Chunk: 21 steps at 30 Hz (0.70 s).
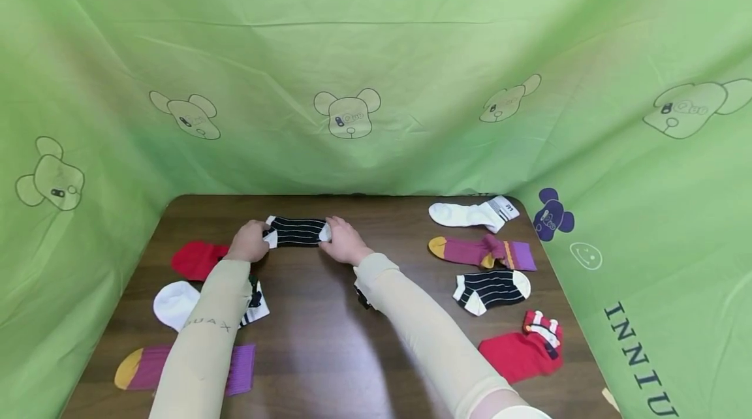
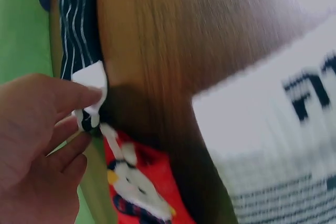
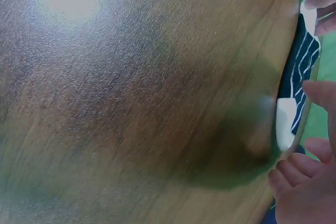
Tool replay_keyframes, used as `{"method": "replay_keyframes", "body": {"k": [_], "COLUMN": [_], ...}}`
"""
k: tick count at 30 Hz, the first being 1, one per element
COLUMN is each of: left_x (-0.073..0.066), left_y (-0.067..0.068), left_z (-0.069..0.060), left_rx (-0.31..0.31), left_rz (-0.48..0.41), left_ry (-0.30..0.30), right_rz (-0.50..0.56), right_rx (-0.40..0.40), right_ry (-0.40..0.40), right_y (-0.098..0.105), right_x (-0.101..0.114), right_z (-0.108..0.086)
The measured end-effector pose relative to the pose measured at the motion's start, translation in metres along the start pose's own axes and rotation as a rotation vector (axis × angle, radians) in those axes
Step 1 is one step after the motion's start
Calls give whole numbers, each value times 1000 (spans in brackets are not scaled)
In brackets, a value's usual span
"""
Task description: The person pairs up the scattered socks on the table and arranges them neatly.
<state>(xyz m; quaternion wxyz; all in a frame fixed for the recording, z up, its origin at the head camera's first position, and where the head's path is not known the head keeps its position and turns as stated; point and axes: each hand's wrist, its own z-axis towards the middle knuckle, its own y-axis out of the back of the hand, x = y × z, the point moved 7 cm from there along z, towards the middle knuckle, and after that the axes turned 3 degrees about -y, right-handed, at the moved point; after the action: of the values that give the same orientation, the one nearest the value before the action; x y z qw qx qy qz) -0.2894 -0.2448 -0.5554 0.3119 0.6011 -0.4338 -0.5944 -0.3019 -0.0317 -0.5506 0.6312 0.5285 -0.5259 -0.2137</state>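
Note:
A black ankle sock with white stripes point(image 1: 296, 232) lies sideways at the far side of the table. My left hand point(image 1: 248, 243) pinches its white cuff-and-heel end, and in the left wrist view the thumb presses on the white part with the fingers beneath. At the white toe end is my right hand point(image 1: 345, 243). In the right wrist view, its thumb and fingers stand apart around the white toe point(image 3: 286, 121), without a visible pinch. A red sock point(image 2: 142, 177) with a cartoon figure lies just beside the left hand.
On the right lie a white sock point(image 1: 467, 215), a maroon-and-purple sock point(image 1: 470, 250), another striped black sock point(image 1: 493, 288) and a red sock point(image 1: 514, 355). Under the left arm are a white sock point(image 1: 175, 305) and a maroon-and-purple sock point(image 1: 149, 369). Green curtains point(image 1: 346, 164) enclose the brown table point(image 1: 329, 341).

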Motion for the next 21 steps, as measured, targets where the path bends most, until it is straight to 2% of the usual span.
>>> {"method": "replay_keyframes", "body": {"k": [5, 8, 12, 21], "left_x": [-15, -23, -29, -32], "left_y": [-5, -6, -10, -18], "left_z": [6, 6, 6, 7], "left_rx": [-56, -82, -66, -74], "left_rz": [-5, -28, -37, 10], "left_ry": [-47, -29, 6, 30], "right_rz": [-17, -49, -89, -39], "right_rx": [-69, -117, -161, -203], "right_ry": [-65, -115, -163, -237], "right_y": [5, 9, 11, 7], "right_x": [-10, -17, -26, -36], "right_z": [-1, -3, -6, -9]}}
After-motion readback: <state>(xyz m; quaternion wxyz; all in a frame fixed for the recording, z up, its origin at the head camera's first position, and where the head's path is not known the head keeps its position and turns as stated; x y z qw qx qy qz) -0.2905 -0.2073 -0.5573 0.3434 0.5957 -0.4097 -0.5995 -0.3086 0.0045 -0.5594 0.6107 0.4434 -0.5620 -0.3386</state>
